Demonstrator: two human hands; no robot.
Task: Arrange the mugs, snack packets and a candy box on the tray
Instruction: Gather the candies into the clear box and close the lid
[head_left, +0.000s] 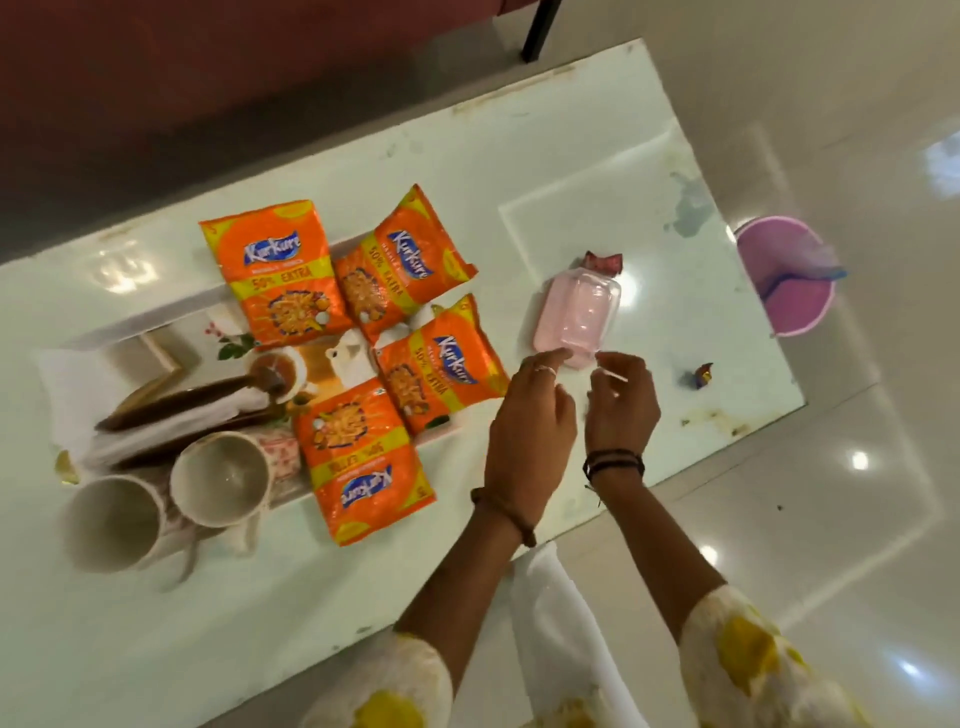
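Observation:
Several orange snack packets (405, 358) lie fanned across the right half of the patterned white tray (135, 332). Two cream mugs (221, 480) stand at the tray's near left end, one (111, 525) closest to the table edge. A pink candy box (576, 314) with a clear lid sits on the table right of the tray. My left hand (530, 431) hovers just short of the box, index finger stretched toward its near edge. My right hand (621, 402) hangs beside it, fingers loosely curled, holding nothing. Neither hand touches the box.
A red wrapped candy (602, 261) lies behind the box and a purple one (702, 375) to its right. The white glass table (545, 171) ends close on the right, where a pink bucket (787, 280) stands on the glossy floor. A dark red sofa lies beyond.

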